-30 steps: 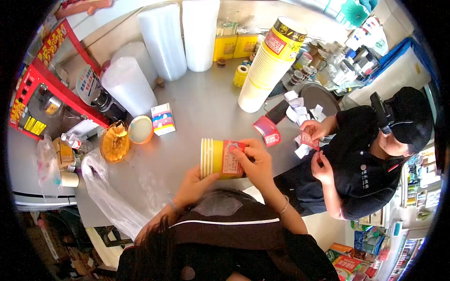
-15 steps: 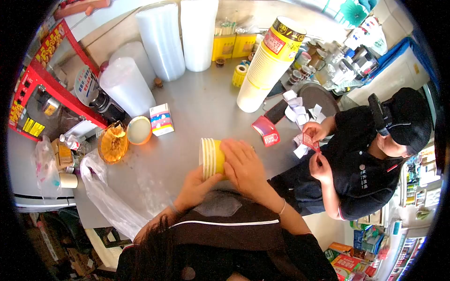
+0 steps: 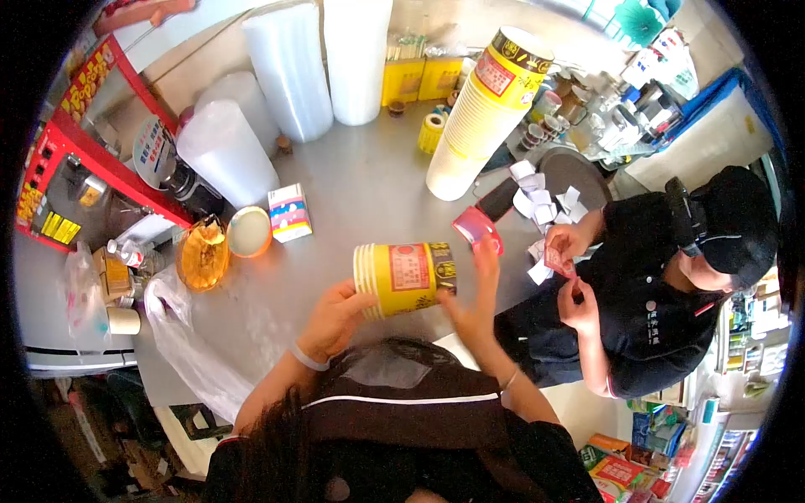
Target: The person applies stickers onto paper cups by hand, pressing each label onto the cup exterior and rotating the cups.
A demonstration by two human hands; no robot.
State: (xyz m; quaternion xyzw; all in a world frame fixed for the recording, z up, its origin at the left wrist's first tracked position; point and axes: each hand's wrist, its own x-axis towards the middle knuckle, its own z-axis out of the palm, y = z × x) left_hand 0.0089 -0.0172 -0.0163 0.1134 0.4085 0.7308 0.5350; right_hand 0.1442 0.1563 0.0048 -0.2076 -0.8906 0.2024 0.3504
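Observation:
A short stack of yellow paper cups [image 3: 406, 280] lies sideways in front of me, its white rims to the left and a red-framed label facing up. My left hand [image 3: 334, 321] grips the rim end. At the black-banded base end is my right hand [image 3: 476, 295], its fingers spread and pointing away, the thumb side near the base. Just beyond that hand a pink-red packet of labels [image 3: 478, 228] rests on the grey table [image 3: 352, 193]. Farther back a tall stack of yellow and white cups [image 3: 486, 113] leans slightly right.
At the right a co-worker [image 3: 671, 285] in black holds a red label [image 3: 558, 256] beside white paper pieces [image 3: 537, 197]. On the left are an orange-rimmed bowl [image 3: 250, 232], a small box [image 3: 289, 213], a plastic bag [image 3: 189, 344] and a red popcorn machine [image 3: 109, 168].
My right hand has come off the cups' side and opened to the right. The label on the cup stack now shows uncovered. The co-worker's hands have shifted slightly.

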